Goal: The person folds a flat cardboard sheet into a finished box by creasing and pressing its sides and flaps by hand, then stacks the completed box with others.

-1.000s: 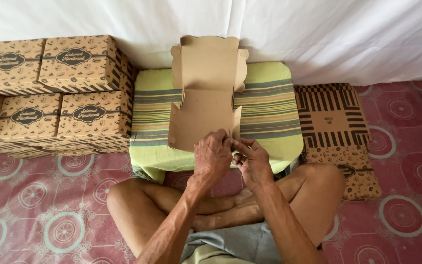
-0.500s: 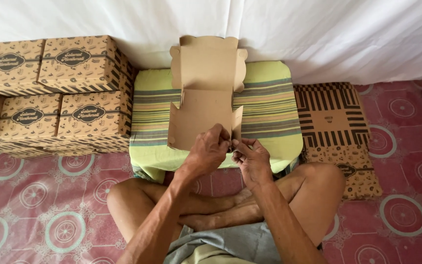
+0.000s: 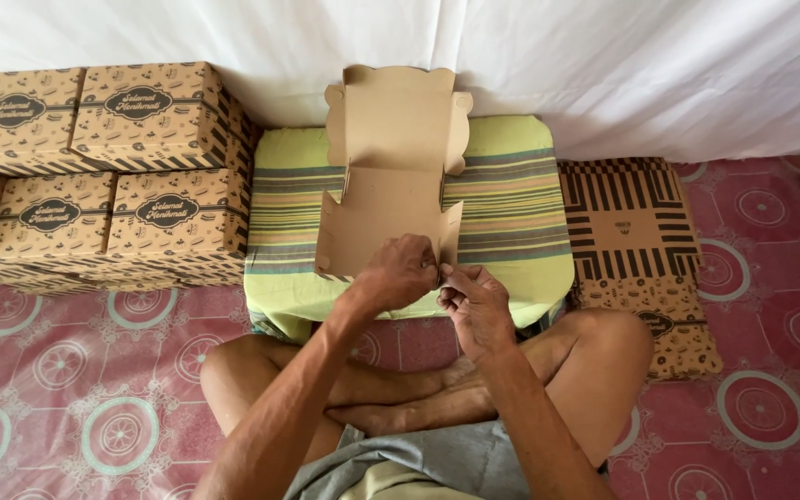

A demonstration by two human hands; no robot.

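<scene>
1. Nearest to me, the person sits cross-legged on the patterned pink floor mat [image 3: 67, 370], both forearms reaching forward over the knees.
2. The left hand [image 3: 405, 278] is curled nearly closed, thumb and fingers pinched on the near front flap of the cardboard box [image 3: 386, 199]. The right hand [image 3: 474, 301] is likewise bunched tight, fingertips nipping the same flap at its right corner, the 2 hands touching.
3. That box lies open and half-formed on the striped cushion [image 3: 511, 222], near the cushion's front edge and about midway across it, its scalloped lid standing up toward the back edge.
4. To do this fold well, I'd judge the flap should be creased along its scored line with both hands pressing evenly, the side tabs tucked squarely so the corner does not buckle.
5. The cardboard looks thin, matte and stiff, plain brown inside; the cushion is soft, in green with brown and grey stripes.
6. Off the cushion's right edge sits a stack of flat box blanks [image 3: 636, 241], printed with dark stripes.
7. Off its left edge, finished boxes [image 3: 108, 176] are stacked 2 high, with dark oval labels.
8. Farthest back hangs a white cloth [image 3: 604, 65], slightly creased.
</scene>
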